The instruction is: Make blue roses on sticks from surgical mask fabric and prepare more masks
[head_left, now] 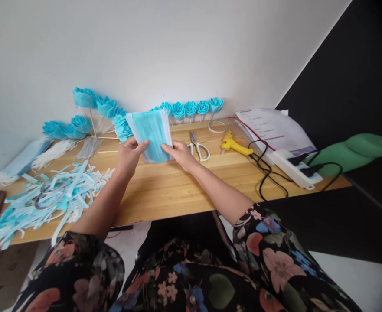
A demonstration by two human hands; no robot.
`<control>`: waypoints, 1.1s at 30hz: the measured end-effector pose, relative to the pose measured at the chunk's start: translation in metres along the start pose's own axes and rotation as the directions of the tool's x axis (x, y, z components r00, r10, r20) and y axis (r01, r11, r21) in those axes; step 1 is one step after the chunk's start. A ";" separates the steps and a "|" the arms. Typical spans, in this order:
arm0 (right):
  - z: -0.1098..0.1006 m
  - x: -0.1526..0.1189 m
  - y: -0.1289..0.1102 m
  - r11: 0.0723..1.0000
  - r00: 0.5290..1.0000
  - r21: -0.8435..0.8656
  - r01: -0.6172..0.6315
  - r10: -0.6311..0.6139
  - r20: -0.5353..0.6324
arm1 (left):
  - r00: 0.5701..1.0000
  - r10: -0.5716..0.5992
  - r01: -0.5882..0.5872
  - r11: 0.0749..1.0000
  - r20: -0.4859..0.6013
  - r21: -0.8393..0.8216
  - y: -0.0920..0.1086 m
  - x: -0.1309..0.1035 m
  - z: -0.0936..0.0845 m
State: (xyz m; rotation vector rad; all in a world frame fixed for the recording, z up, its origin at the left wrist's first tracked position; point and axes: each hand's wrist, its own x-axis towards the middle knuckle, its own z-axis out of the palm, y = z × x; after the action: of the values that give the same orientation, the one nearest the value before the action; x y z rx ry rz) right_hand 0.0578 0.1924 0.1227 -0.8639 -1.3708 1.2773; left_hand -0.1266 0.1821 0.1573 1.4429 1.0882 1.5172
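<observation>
Both hands hold up a blue face mask (153, 134) with white side edges, its pleats running up and down. Whether it is one mask or a few layered together I cannot tell. My left hand (130, 154) pinches its lower left edge, thumb on the front. At the lower right edge, my right hand (180, 152) grips it the same way. Behind the mask stands a row of blue mask-fabric roses (190, 108) on thin sticks, partly hidden by it. Just right of my right hand lie scissors (197, 147) with white handles, blades pointing away.
A heap of cut strips (70, 195) covers the table's left. Behind it lie stacked masks (24, 160), white cords (54, 154), grey wires (89, 147) and more blue roses (83, 97). To the right are a tape roll (217, 126), yellow glue gun (236, 144), papers (275, 128) and power strip (296, 169).
</observation>
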 end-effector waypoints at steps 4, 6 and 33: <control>-0.001 0.002 0.009 1.000 0.998 -0.014 0.009 -0.008 0.068 | 0.995 -0.074 0.072 0.997 -0.061 -0.038 -0.018 -0.002 0.004; -0.001 0.003 0.012 1.000 0.997 -0.030 0.011 -0.008 0.080 | 0.993 -0.114 0.111 0.992 -0.037 -0.067 -0.027 -0.004 0.004; 0.001 -0.002 0.003 0.997 0.997 -0.016 -0.074 0.073 -0.022 | 0.989 -0.146 0.149 0.980 0.033 -0.132 -0.030 -0.016 0.004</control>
State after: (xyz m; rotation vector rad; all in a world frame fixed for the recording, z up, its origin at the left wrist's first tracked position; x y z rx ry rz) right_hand 0.0567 0.1908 0.1196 -0.9444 -1.3456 1.3105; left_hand -0.1227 0.1775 0.1232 1.2573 1.0351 1.4364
